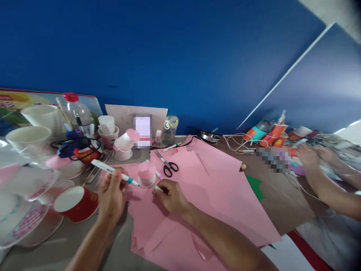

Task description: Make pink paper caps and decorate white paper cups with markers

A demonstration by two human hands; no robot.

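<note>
Here: left hand grips teal-tipped marker, left of pink-topped cup; right hand pinches small white piece, cup's right.

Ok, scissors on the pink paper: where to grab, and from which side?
By the black handles, likely from above and the near right: the scissors lie flat, handles toward the right hand, blades pointing away and left.

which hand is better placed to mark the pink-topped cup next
Probably the left hand: it holds the marker, its teal end pointing toward the cup. The right hand pinches a small white piece.
</note>
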